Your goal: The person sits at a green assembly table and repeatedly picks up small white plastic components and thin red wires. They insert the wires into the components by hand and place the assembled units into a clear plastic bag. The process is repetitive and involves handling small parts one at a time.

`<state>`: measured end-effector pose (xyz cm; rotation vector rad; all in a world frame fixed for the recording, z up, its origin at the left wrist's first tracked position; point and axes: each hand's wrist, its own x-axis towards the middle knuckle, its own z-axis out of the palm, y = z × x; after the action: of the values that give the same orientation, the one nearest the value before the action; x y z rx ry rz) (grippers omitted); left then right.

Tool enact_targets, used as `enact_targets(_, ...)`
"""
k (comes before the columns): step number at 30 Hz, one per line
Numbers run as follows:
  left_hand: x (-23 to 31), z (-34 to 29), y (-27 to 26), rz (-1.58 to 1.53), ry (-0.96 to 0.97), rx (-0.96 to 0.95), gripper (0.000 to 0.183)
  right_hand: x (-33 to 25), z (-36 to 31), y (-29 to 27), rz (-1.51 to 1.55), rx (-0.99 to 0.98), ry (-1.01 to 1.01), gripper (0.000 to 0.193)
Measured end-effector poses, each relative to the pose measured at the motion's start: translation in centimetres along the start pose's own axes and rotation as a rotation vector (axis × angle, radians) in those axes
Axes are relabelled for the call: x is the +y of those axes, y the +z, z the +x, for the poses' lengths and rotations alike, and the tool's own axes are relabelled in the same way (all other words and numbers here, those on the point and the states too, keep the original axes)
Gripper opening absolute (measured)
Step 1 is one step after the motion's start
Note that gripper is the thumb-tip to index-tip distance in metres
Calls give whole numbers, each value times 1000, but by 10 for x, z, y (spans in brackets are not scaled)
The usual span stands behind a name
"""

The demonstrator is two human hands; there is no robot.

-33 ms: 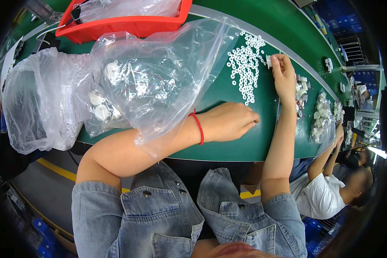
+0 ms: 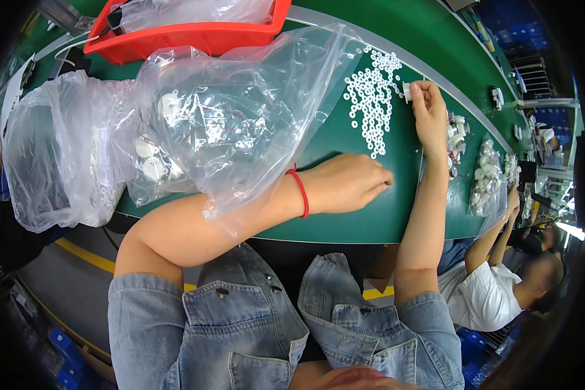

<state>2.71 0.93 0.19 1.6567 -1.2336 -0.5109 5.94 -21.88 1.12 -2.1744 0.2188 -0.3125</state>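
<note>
My right hand (image 2: 429, 112) is closed, thumb and fingertips pinching a small white plastic cylindrical part (image 2: 407, 92) just right of the washers. Many small white ring-shaped washers (image 2: 370, 97) lie loose on the green table (image 2: 344, 224). Below them my left hand (image 2: 351, 184) rests on the tabletop with its fingers curled in; whatever they hold, if anything, is hidden. A red cord circles that wrist. Against the left forearm lies a large clear plastic bag (image 2: 234, 117) with round white parts and thin red wires inside.
A red bin (image 2: 188, 40) with clear plastic stands at the far left. White wired parts (image 2: 457, 140) lie right of my right forearm, then a clear bag of white parts (image 2: 487, 175). A co-worker in a white shirt (image 2: 491, 296) sits at the right, arms at the table.
</note>
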Motion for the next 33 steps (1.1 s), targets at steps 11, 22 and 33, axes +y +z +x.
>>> enact_targets(11,-4,0,4,-6,3,4,24,3,1,0,-69,-2,-57,22)
enact_targets(22,-5,0,5,2,5,-4,24,1,0,2,-100,-14,-70,21)
enact_targets(33,-5,0,3,-2,-2,7,23,-4,3,-9,-207,-210,-25,23)
